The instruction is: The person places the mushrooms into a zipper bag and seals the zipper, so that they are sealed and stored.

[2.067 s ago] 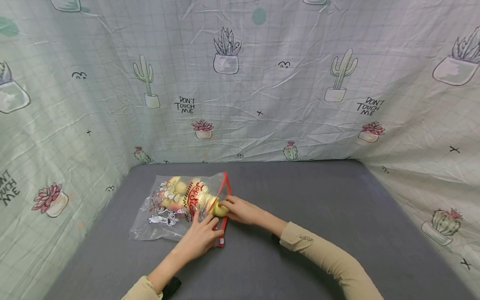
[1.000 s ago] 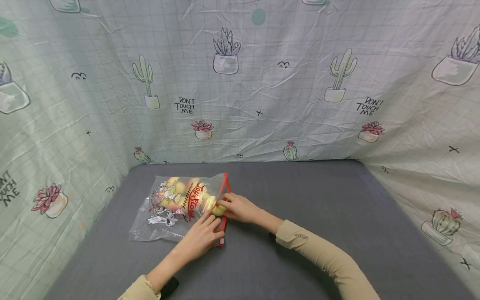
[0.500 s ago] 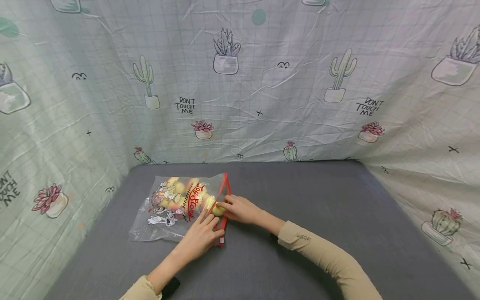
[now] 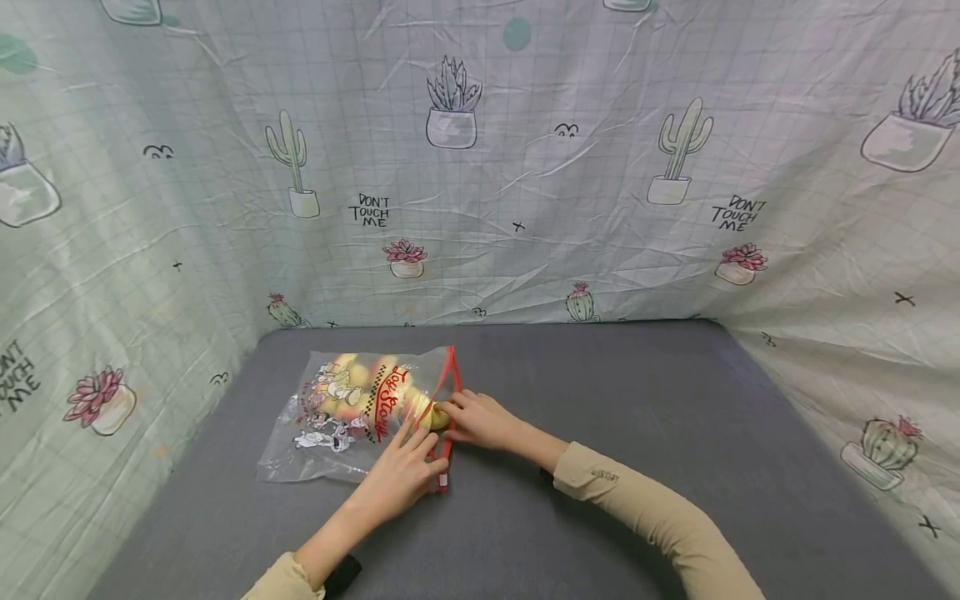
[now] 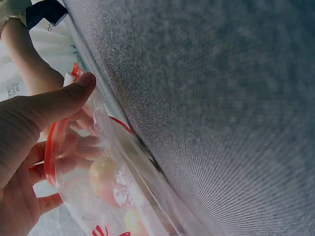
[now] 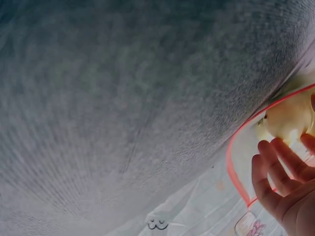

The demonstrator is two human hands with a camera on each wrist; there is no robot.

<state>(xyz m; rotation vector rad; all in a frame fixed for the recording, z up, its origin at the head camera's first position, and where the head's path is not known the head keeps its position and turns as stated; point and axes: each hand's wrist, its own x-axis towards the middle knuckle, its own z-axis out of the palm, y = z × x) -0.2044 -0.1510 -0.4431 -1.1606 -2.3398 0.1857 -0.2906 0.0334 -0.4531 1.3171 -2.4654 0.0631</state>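
Note:
A clear plastic zip bag [image 4: 281, 458] with a red zip edge and "Toy Story" lettering lies on its side, mouth to the right. Several yellow and red round fruits show through its plastic. My left hand [image 4: 399, 477] grips the near side of the mouth, its thumb [image 5: 74, 96] by the zip end and its fingers spread along the plastic. At the opening sits a yellow fruit [image 4: 437, 419], half inside the bag. My right hand [image 4: 483, 419] holds this fruit between thumb and fingertips, the other fingers [image 6: 268, 157] loosely extended. Part of the fruit is hidden behind the hand and plastic.
The bag rests on a dark grey table [image 4: 637, 433], left of its middle. A pale cloth curtain [image 4: 510, 183] printed with cacti hangs behind the table and along both sides.
The yellow fruit has shifted slightly left into the bag's mouth, with my right hand following it. My left fingers have drawn closer to the opening. The bag stays nearly in place.

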